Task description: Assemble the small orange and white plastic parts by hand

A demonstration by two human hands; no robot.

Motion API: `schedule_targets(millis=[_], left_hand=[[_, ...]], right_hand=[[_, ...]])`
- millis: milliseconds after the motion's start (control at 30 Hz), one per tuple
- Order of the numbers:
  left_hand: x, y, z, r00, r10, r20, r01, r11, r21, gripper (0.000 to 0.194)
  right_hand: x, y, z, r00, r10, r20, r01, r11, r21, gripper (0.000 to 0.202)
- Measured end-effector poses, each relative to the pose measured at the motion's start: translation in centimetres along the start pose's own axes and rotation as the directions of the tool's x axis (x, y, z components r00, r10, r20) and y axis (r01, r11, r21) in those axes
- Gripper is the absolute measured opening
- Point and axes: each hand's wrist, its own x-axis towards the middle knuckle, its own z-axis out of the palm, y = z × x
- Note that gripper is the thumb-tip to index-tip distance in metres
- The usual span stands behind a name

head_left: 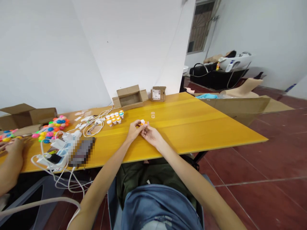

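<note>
Near the middle of the yellow table [192, 118], my left hand [133, 130] has its fingers closed round a small orange and white piece [143, 122]. My right hand [151, 134] meets it from the other side, its thumb and finger pinched at the same piece. Fingers cover much of the piece, so its shape is unclear. A small clear round container [153, 115] stands on the table just beyond my hands. To the left of them sits a tight group of several small containers [114, 118] with white, orange and teal tops.
Two cardboard boxes [130, 99] [158, 94] stand by the wall. At left lie a phone [82, 151], a power strip [69, 148] with tangled white cables, colourful balls [50, 131], an open box [26, 116] and another person's hand [14, 145]. A large carton [235, 107] is beyond the right edge.
</note>
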Motion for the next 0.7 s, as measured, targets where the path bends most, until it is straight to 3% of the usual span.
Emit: schedule_targets(millis=[167,400,700], left_hand=[[0.02,-0.08,0.22,1.000,-0.014,-0.027,0.013,1.000,-0.008,0.024],[-0.06,0.04,-0.02,0.999,-0.038,0.021,0.039,0.998,-0.047,0.026],[-0.07,-0.13,-0.21,0.999,-0.024,0.040,0.025,0.998,-0.049,0.028]], right_hand=[[-0.11,0.34,-0.03,0.998,-0.050,-0.029,0.050,0.999,-0.015,0.017],[-0.47,0.04,0.68,0.993,0.002,-0.115,-0.001,1.000,0.013,0.015],[-0.15,0.25,0.17,0.998,-0.056,-0.033,0.054,0.997,-0.056,0.014]])
